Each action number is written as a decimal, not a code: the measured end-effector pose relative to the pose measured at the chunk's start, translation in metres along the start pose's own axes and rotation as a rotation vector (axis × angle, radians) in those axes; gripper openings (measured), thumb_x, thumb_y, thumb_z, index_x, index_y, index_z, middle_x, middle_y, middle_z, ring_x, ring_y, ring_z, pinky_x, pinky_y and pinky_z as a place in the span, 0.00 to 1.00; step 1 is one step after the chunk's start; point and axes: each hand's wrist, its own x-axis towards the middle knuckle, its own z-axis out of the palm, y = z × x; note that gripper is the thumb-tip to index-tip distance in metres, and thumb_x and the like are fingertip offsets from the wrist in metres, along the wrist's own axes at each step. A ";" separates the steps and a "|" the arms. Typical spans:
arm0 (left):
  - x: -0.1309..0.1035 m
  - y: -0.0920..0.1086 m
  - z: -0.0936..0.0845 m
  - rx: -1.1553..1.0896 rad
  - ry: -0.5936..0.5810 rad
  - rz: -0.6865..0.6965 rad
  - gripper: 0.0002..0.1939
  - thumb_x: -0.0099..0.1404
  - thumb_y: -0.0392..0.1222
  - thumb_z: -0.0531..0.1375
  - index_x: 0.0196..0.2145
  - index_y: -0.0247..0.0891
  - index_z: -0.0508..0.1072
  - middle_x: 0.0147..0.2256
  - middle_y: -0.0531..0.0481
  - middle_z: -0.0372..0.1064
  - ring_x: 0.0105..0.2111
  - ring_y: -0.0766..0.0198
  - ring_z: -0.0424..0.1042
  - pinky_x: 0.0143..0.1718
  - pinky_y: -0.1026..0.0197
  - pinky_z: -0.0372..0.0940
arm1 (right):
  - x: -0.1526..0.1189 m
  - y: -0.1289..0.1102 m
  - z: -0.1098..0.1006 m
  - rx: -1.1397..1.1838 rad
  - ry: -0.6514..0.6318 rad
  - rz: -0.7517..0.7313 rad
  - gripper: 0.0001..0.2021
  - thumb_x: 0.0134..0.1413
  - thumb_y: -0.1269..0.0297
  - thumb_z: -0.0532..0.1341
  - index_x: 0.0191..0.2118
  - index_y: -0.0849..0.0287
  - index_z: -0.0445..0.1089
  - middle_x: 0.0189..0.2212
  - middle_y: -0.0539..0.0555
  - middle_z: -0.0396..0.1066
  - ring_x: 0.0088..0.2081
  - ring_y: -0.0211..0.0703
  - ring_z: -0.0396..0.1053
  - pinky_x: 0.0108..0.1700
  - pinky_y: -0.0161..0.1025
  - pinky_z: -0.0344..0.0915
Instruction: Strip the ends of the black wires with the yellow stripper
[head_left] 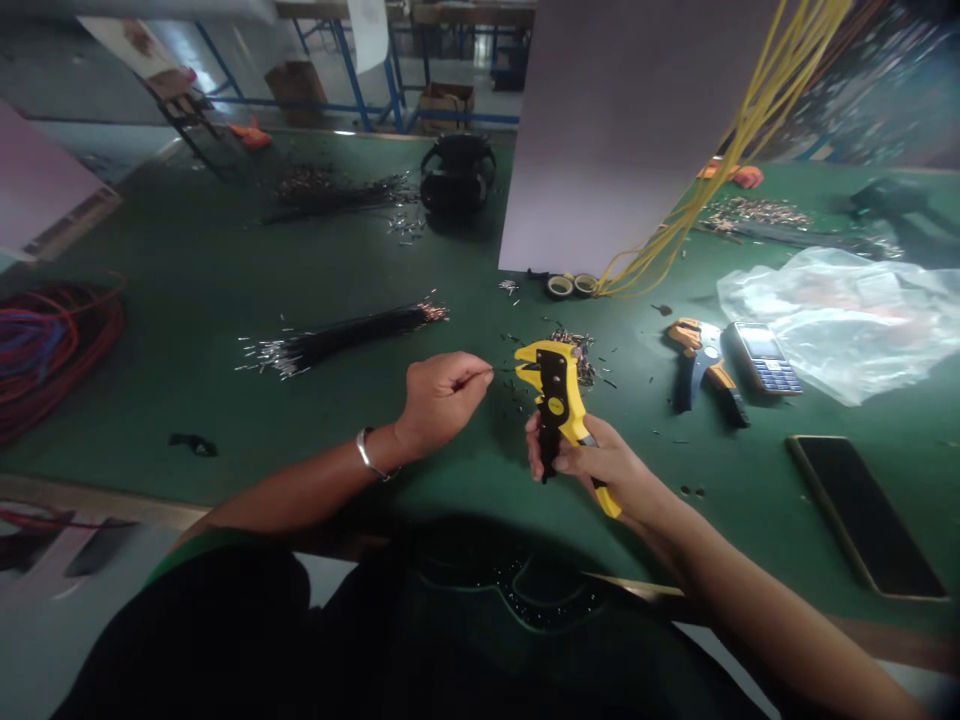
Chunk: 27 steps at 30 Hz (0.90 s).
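Observation:
My right hand (581,455) is wrapped round the handles of a yellow and black wire stripper (556,400), its jaws pointing left. Just left of those jaws, my left hand (446,400) is closed in a pinch, with a thin dark wire end (502,370) showing at the fingertips. Behind the tool lies a small pile of cut wire bits (589,350). A bundle of black wires (352,335) with bared ends rests on the green table (315,260), beyond my left hand.
On the right are a second stripper (705,365), a keypad phone (766,358), a smartphone (866,515) and a plastic bag (840,320). Tape rolls (572,286) sit by a hanging white board (592,130). Red and blue cable coils (56,350) lie left.

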 end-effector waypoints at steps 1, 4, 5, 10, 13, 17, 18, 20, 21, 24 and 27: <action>0.000 0.001 0.000 0.010 0.008 0.035 0.05 0.58 0.31 0.62 0.25 0.36 0.74 0.19 0.56 0.68 0.18 0.73 0.63 0.21 0.69 0.57 | 0.001 0.002 0.000 0.003 0.010 -0.015 0.17 0.38 0.72 0.60 0.41 0.60 0.68 0.28 0.51 0.71 0.28 0.43 0.69 0.34 0.43 0.63; 0.000 0.004 -0.001 0.050 0.022 0.147 0.06 0.59 0.31 0.62 0.25 0.36 0.74 0.17 0.57 0.64 0.18 0.73 0.60 0.20 0.68 0.55 | 0.006 0.002 -0.001 0.015 0.035 -0.066 0.16 0.40 0.70 0.63 0.40 0.60 0.68 0.29 0.51 0.71 0.28 0.43 0.69 0.34 0.43 0.64; 0.000 0.005 -0.001 0.058 0.025 0.176 0.06 0.60 0.31 0.61 0.25 0.36 0.73 0.16 0.57 0.62 0.17 0.73 0.59 0.20 0.68 0.54 | 0.008 0.000 0.000 0.022 0.046 -0.083 0.16 0.41 0.69 0.64 0.40 0.59 0.68 0.29 0.51 0.71 0.28 0.43 0.69 0.34 0.43 0.65; -0.005 0.009 0.001 0.029 0.034 0.264 0.05 0.60 0.29 0.61 0.28 0.37 0.73 0.17 0.58 0.61 0.17 0.73 0.58 0.20 0.68 0.54 | 0.019 -0.014 0.005 0.072 0.116 -0.163 0.17 0.39 0.67 0.69 0.39 0.59 0.68 0.32 0.52 0.71 0.29 0.42 0.70 0.36 0.44 0.66; -0.007 0.011 0.003 0.018 0.010 0.278 0.05 0.59 0.29 0.62 0.29 0.37 0.73 0.17 0.57 0.63 0.18 0.72 0.58 0.21 0.68 0.55 | 0.026 -0.018 0.009 0.112 0.146 -0.198 0.16 0.40 0.66 0.69 0.38 0.59 0.68 0.31 0.50 0.70 0.28 0.41 0.69 0.36 0.44 0.67; -0.009 0.013 0.005 0.003 -0.003 0.323 0.06 0.59 0.28 0.61 0.29 0.37 0.72 0.18 0.56 0.65 0.18 0.71 0.60 0.22 0.67 0.57 | 0.031 -0.017 0.014 0.151 0.142 -0.227 0.14 0.41 0.68 0.67 0.37 0.59 0.68 0.29 0.49 0.68 0.27 0.40 0.69 0.35 0.44 0.69; -0.009 0.013 0.006 -0.002 -0.003 0.329 0.06 0.59 0.28 0.61 0.29 0.37 0.72 0.18 0.56 0.66 0.19 0.71 0.60 0.22 0.67 0.58 | 0.032 -0.017 0.015 0.162 0.133 -0.227 0.13 0.41 0.69 0.67 0.37 0.59 0.68 0.28 0.48 0.68 0.27 0.40 0.69 0.35 0.45 0.69; -0.010 0.014 0.007 -0.015 -0.005 0.330 0.06 0.60 0.29 0.61 0.29 0.37 0.72 0.18 0.56 0.66 0.18 0.71 0.61 0.22 0.67 0.59 | 0.031 -0.018 0.017 0.187 0.114 -0.221 0.12 0.41 0.71 0.66 0.36 0.59 0.68 0.27 0.48 0.67 0.26 0.39 0.68 0.34 0.45 0.70; -0.010 0.014 0.007 -0.019 -0.008 0.328 0.06 0.60 0.29 0.61 0.29 0.37 0.72 0.18 0.56 0.67 0.18 0.71 0.61 0.22 0.67 0.59 | 0.031 -0.018 0.018 0.198 0.111 -0.223 0.11 0.41 0.72 0.65 0.35 0.59 0.67 0.27 0.48 0.67 0.25 0.38 0.67 0.34 0.45 0.70; -0.011 0.013 0.008 -0.027 -0.019 0.320 0.05 0.60 0.30 0.61 0.29 0.38 0.72 0.17 0.57 0.66 0.18 0.71 0.61 0.22 0.67 0.59 | 0.030 -0.020 0.019 0.207 0.096 -0.223 0.11 0.41 0.73 0.64 0.34 0.59 0.67 0.26 0.47 0.67 0.25 0.38 0.67 0.33 0.45 0.70; -0.011 0.013 0.008 -0.047 -0.047 0.285 0.04 0.60 0.31 0.62 0.29 0.37 0.73 0.17 0.57 0.66 0.18 0.72 0.63 0.22 0.67 0.60 | 0.031 -0.018 0.017 0.188 0.061 -0.220 0.11 0.40 0.74 0.64 0.34 0.59 0.66 0.25 0.47 0.66 0.24 0.37 0.66 0.32 0.45 0.71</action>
